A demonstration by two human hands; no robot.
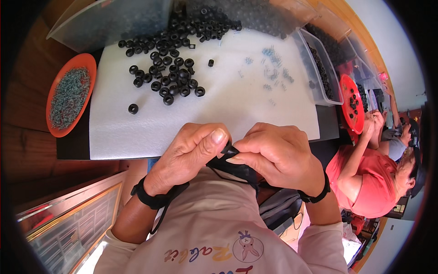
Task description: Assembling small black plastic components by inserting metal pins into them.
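Observation:
Near the front edge of the white mat, my left hand (194, 153) and my right hand (283, 157) meet over a small black plastic part (232, 152). My left thumb and fingers close around one end of it. From the other side, the thumb and forefinger of my right hand pinch it. Fingers cover most of the part, so its full shape is hidden. Beyond my hands, loose round black plastic pieces with holes (168, 99) lie scattered on the mat. To their right are small metal coil springs (273, 71).
The white mat (219, 102) covers the table. An orange plate (92, 75) of springs stands left. Clear bins (68, 36) line the back; another clear bin (335, 101) and a red plate (347, 116) with black pieces stand right. A person in a red shirt (365, 182) works there.

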